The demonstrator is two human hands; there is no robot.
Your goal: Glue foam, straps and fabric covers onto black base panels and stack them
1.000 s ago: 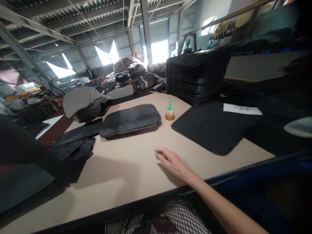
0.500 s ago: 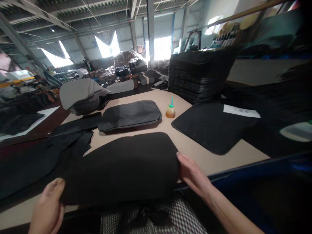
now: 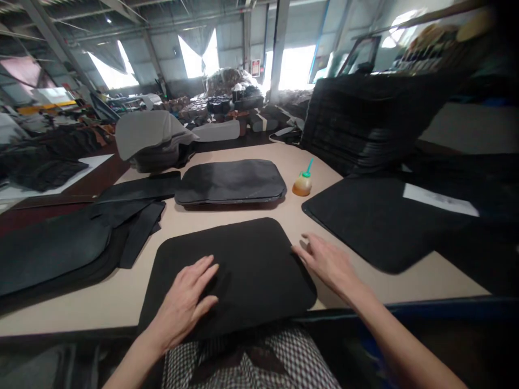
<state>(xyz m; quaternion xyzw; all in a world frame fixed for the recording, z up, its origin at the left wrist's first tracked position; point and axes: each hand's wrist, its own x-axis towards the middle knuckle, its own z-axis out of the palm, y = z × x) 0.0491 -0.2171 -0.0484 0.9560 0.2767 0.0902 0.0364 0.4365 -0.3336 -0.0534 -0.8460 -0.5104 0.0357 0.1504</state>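
A black rounded sheet [image 3: 251, 265] lies flat at the front edge of the tan tabletop [image 3: 178, 219]. On its left part rests my left hand [image 3: 188, 297], fingers spread and holding nothing. My right hand [image 3: 324, 262] is at the sheet's right edge, fingers apart, with its fingertips near or on the edge. Behind the sheet sits a stack of dark rounded pieces [image 3: 231, 181]. To the right of that stack stands a small bottle [image 3: 303, 185] of amber liquid with a green spout.
Black pieces [image 3: 52, 248] and strips lie at the left. At the right are more black sheets [image 3: 377, 221] with a white paper strip [image 3: 440, 200], and a tall black stack [image 3: 365, 124] behind. Grey pieces [image 3: 141, 135] are piled at the back left.
The black sheet has gone from being held at both ends to lying flat. My left hand has let go and moved right onto it; my right hand has opened.
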